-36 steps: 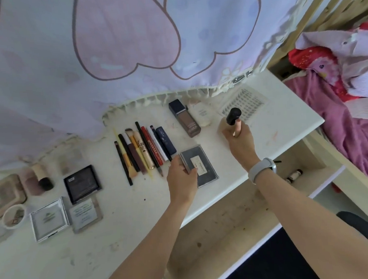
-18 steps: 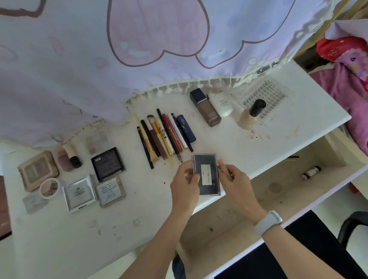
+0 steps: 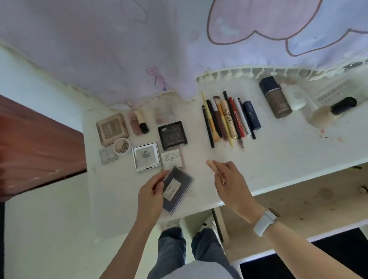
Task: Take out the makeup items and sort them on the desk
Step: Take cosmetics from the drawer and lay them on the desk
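Dark palette (image 3: 176, 188) sits in my left hand (image 3: 150, 195) grip, pinched at its left side, near the surface's (image 3: 285, 160) front edge, long axis angling toward the compacts (image 3: 146, 159) just beyond. Right hand (image 3: 229, 183) hovers loose, empty.

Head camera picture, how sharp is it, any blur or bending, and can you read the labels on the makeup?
Head view: soft daylight, no harsh glare; wide-angle bending curves the desk edge; the brown panel at left is smeared by motion blur; the left hand holding the dark palette is fairly sharp, the right hand slightly blurred at the fingertips; labels are mostly too soft to read.
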{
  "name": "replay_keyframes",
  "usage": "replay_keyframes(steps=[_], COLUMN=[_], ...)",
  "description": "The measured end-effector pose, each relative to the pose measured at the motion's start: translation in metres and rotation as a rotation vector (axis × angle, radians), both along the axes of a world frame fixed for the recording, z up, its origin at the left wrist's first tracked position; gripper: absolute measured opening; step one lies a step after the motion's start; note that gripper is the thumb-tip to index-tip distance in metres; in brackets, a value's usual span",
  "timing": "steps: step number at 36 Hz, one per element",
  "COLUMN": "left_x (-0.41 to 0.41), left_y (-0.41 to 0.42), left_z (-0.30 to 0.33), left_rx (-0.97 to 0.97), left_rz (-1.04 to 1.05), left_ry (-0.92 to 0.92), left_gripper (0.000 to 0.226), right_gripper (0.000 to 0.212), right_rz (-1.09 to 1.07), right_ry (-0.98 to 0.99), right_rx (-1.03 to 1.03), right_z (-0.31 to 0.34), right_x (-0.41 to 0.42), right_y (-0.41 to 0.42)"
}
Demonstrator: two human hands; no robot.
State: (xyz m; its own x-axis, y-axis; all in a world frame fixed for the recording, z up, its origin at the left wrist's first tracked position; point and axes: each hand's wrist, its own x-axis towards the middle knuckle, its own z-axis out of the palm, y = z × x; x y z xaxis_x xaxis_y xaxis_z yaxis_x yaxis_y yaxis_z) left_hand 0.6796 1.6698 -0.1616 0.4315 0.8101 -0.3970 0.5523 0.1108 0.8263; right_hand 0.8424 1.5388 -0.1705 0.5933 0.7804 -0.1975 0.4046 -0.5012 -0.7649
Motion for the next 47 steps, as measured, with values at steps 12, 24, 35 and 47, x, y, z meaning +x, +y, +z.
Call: replay_keyframes(steps=[12,24,35,47], left_x=[-0.079,-0.069,-0.057,-0.065], left_y=[0.053,0.065,0.061,0.059], left_z=[-0.007,-0.015,-0.013,-0.019], left_rx=[0.095,0.098,0.207,0.507], left_rz=[0.567,0.434,0.106,-0.119], left_ry=[0.037,0.138,0.417,0.429], left_gripper=[0.036,0.043,0.067,0.047], right_gripper=[0.035,0.037,0.033,0.034], right_rz=[-0.114,-0.123,-0.116,-0.011], right_ry=[-0.072,-0.337,-0.383,-0.084], right_rx=[-0.152,-0.233,-0.236,-0.046], right_z=[0.005,0.009,0.005,0.029], right_x=[-0.021,0.004,0.022,0.003], right_y=[0.054,0.111,0.143,0.232])
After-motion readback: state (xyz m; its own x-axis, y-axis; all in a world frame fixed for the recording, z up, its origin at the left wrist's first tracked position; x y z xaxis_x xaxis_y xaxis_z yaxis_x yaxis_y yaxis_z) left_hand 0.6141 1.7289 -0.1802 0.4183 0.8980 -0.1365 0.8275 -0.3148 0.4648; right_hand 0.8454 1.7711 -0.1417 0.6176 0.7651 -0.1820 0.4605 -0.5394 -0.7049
